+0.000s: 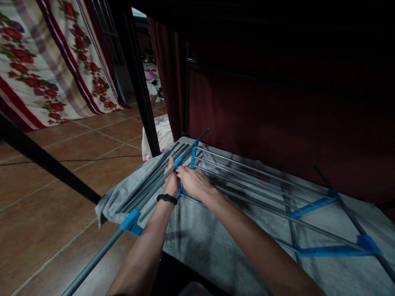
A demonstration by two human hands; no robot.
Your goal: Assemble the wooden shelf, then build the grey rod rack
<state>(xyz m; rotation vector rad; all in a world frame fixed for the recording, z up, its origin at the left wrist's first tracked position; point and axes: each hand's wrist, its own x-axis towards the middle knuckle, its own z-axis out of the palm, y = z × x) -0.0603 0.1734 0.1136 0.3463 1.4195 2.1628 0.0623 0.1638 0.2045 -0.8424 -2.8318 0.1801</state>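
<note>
A frame of thin grey rods (247, 164) joined by blue plastic connectors, like a clothes drying rack, lies on a grey towel-like cloth (203, 246). My left hand (170, 179), with a black band at its wrist, is closed round a thicker grey tube (157, 183) just below a blue connector (178, 161). Beside it my right hand (195, 181) has its fingers bent together at the blue bracket under that connector; its fingertips are partly hidden. Several loose grey tubes (148, 181) lie left of my left hand. Another blue connector (131, 222) sits lower on the held tube.
Black metal posts (138, 78) and a dark frame stand around the cloth-covered surface. A dark red curtain (262, 119) hangs behind. To the left are a tiled floor (61, 172) with a cable across it and a floral cloth (58, 61). The rack's far blue end pieces (333, 250) lie right.
</note>
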